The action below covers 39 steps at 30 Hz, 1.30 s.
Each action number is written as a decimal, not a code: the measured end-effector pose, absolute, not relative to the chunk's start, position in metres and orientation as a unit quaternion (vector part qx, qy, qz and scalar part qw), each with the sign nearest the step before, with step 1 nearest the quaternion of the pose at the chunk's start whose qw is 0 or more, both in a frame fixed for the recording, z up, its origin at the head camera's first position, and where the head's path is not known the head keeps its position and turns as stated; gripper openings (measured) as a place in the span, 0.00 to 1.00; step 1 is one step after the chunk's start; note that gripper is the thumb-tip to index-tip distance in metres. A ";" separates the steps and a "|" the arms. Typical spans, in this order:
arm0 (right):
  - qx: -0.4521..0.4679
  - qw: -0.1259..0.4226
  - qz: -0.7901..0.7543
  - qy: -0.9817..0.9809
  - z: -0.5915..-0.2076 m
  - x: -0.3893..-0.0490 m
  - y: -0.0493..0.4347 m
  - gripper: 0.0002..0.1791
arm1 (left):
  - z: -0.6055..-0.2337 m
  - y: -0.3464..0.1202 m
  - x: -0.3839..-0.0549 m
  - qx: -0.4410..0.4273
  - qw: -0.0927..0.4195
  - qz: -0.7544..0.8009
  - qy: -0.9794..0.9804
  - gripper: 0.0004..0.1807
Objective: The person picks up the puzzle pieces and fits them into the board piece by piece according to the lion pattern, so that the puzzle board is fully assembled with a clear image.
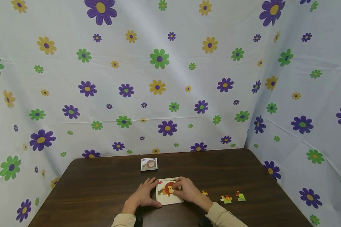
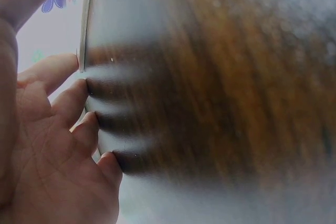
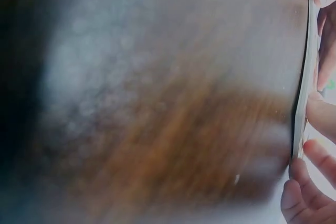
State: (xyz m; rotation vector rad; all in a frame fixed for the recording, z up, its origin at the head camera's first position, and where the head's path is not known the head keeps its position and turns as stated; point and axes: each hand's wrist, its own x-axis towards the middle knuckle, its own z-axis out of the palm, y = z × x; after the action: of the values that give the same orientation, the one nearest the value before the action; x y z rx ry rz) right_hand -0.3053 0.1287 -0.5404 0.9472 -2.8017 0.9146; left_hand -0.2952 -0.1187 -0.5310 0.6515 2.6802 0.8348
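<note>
A square wooden puzzle board (image 1: 162, 200) lies on the table, with a lion picture of joined pieces in its upper part and bare wood below. My left hand (image 1: 143, 193) spreads along its left side, index fingertip near the top corner and thumb at the bottom corner. In the left wrist view, the fingers (image 2: 68, 100) reach down to the tabletop beside the board's edge. Over the lion's face, my right hand (image 1: 187, 190) pinches a puzzle piece (image 1: 174, 189) between thumb and fingers. Most of that piece is hidden by the fingertips.
To the right lie loose puzzle pieces: one (image 1: 204, 193) partly behind the right forearm, another (image 1: 226, 199) farther out, and a third (image 1: 240, 196) beyond it. A lion picture card (image 1: 149, 164) rests behind the board. A flowered curtain (image 1: 170, 94) surrounds the brown table (image 1: 102, 179).
</note>
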 end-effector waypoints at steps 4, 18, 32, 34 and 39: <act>0.336 0.050 0.267 -0.902 -0.540 -0.306 0.131 0.10 | -0.529 -0.118 -0.294 0.225 0.131 0.289 0.921 0.54; 0.377 0.004 0.290 -0.880 -0.542 -0.311 0.136 0.10 | -0.528 -0.118 -0.293 0.225 0.127 0.286 0.923 0.54; 0.406 -0.003 0.225 -0.886 -0.537 -0.315 0.137 0.13 | -0.527 -0.119 -0.293 0.228 0.121 0.290 0.922 0.54; 0.410 0.000 0.226 -0.884 -0.536 -0.315 0.137 0.13 | -0.527 -0.119 -0.293 0.228 0.121 0.291 0.921 0.54; 0.415 -0.003 0.256 -0.873 -0.539 -0.315 0.142 0.12 | -0.529 -0.119 -0.292 0.230 0.120 0.293 0.920 0.53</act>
State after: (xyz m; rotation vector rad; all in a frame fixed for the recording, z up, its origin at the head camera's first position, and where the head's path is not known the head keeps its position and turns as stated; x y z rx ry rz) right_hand -0.3153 0.1420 -0.5390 1.3070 -2.7478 0.8052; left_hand -0.2924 -0.1191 -0.5292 0.6714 2.6894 0.8556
